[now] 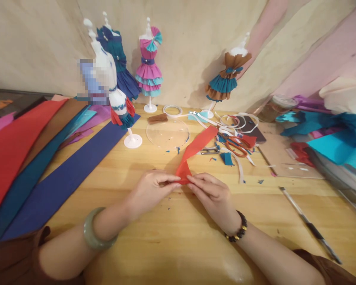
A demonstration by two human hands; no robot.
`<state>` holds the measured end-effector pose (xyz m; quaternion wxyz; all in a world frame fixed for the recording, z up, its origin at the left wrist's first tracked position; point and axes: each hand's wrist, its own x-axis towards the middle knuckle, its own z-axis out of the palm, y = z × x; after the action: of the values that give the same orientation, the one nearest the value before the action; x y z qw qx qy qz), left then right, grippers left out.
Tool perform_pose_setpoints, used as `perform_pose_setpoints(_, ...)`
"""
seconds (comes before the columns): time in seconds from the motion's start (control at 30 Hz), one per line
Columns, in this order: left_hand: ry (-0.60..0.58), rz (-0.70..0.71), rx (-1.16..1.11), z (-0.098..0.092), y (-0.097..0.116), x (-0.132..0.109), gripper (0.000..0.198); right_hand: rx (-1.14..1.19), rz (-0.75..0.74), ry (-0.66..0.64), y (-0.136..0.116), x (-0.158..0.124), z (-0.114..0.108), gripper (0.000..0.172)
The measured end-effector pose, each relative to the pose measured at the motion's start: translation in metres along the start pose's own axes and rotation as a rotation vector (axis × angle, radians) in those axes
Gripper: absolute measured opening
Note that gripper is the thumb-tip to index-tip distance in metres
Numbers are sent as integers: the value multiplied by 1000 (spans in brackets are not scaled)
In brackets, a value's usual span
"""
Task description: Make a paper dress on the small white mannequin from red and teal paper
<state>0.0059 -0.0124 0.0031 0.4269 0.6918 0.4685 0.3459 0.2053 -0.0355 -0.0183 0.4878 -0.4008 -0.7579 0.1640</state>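
Note:
A long red strip of crepe paper [197, 145] runs from between my hands back toward the clutter, with a twist near its lower end. My left hand [151, 190] pinches the near end of the strip at its left corner. From the right side, my right hand [212, 194] pinches the same end, thumb and fingers pressed together. Both hands are just above the wooden table [166, 245]. Beyond the strip lie small metal thread snips [210, 151] and orange-handled scissors [236, 146]. A clear round plate [166, 133] rests behind my left hand.
Mini mannequins in paper dresses stand at the back, among them a pink one [149, 73] and a brown-teal one [228, 77]. A half-dressed white mannequin [118, 95] is nearer. Coloured paper strips [74, 170] cover the left. A pen [311, 227] lies right, below a cardboard sheet [284, 158].

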Motion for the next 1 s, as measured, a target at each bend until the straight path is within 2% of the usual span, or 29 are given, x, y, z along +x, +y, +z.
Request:
perform_pose_setpoints(0.43, 2, 7, 105, -2, 1, 0, 10, -66, 67, -61, -3, 3, -2, 15)
perform_pose_setpoints(0.57, -6, -8, 62, -1, 1, -1, 13, -41, 70, -53, -2, 2, -2, 16)
perform_pose_setpoints(0.67, -32, -17, -5, -1, 2, -1, 20, -34, 140, -34, -2, 1, -2, 17)
perform_pose_setpoints(0.8, -24, 69, 31, -2, 2, -2, 14, -3, 164, -34, -4, 2, -3, 8)
perform_pose_setpoints(0.9, -15, 147, 79, -2, 1, -2, 11, 0, 138, -32, -4, 3, -4, 9)
perform_pose_setpoints(1.0, -12, 135, 85, -2, 2, -2, 10, -13, 137, -29, -3, 3, -4, 9)
